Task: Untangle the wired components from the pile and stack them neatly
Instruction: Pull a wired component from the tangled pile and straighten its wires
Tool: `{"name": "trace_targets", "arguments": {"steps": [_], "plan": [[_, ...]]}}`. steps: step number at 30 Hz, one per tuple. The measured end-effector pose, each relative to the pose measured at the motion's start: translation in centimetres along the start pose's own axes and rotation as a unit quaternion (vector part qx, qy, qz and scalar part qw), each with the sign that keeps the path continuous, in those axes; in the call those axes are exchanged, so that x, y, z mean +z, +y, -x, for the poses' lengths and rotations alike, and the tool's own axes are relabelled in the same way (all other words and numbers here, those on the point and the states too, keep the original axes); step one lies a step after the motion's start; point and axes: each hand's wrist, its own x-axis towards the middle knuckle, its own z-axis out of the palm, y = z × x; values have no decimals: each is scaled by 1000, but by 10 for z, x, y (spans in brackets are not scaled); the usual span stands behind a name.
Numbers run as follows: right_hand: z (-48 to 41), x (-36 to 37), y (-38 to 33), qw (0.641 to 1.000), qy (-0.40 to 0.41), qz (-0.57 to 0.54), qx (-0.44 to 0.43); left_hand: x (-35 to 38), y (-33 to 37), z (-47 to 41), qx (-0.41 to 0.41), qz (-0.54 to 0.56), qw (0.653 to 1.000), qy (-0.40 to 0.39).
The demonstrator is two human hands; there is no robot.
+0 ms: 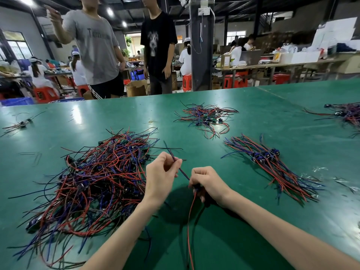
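While the left hand [160, 178] pinches a purple wire [184, 173], the right hand [209, 182] grips its dark component [196, 187]; grey shirt [97, 45] lettering blurs.

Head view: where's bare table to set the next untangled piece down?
Bare table lies between the small far pile and the far-right pile, and in the strip between the big tangle and the neat stack, just beyond the left hand and right hand. Crowded: left of the left hand, under the tangle.
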Motion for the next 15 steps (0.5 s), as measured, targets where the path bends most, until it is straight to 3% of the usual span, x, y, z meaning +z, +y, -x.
{"name": "trace_targets", "arguments": {"steps": [3,11,15], "plan": [[3,2,-1,1000,-7,-14,-6,0,7,3,53,-40,998,14],[1,0,-1,998,-9,-60,-23,-10,17,-6,-30,161,986,27],[1,-1,1,999,-9,-32,-19,-11,12,-7,-22,92,995,40]]}}
